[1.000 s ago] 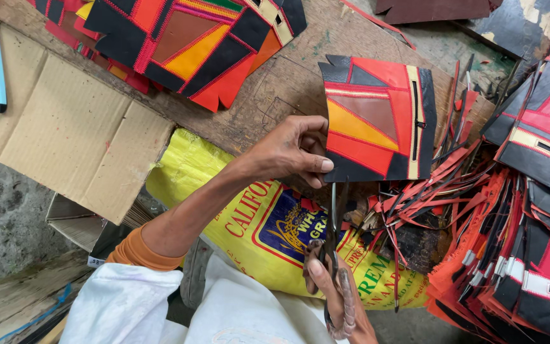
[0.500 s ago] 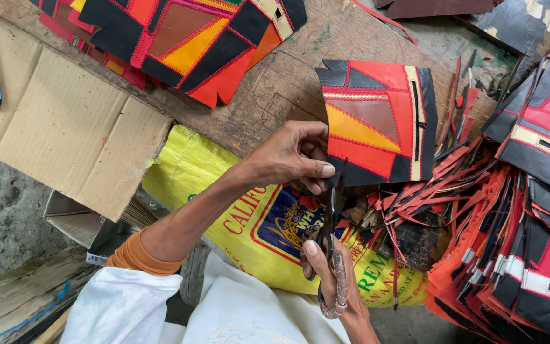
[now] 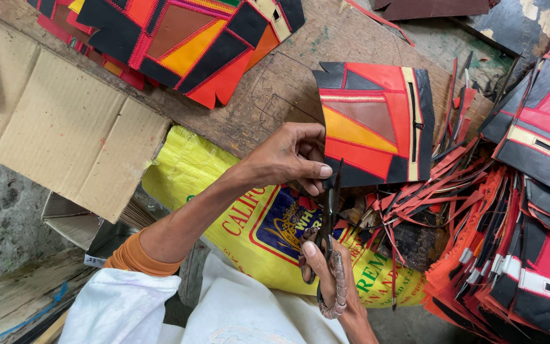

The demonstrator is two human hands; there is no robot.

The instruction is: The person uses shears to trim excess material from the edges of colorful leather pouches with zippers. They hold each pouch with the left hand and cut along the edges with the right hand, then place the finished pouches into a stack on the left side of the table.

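Head view
Left hand (image 3: pixel 291 159): fingers curled together, pinching the lower left edge of the patchwork panel (image 3: pixel 377 124), thumb pointing right along that edge.
Right hand (image 3: pixel 329 280): closed through the handles of the scissors (image 3: pixel 330 223), fingers wrapped tight.
Scissors: long axis near upright, blades pointing up the picture, tips meeting the panel's lower edge just beside the left thumb.
Panel: red, orange and black, held over the bench (image 3: pixel 275 89) edge, above the yellow sack (image 3: pixel 237 210); its black zip strip runs up and down on the right.
Change: half a second ago the panel's lower edge sat slightly lower over the blades; the grip looks the same.
Around: trimmed strips (image 3: pixel 428 204) lie heaped to the right.
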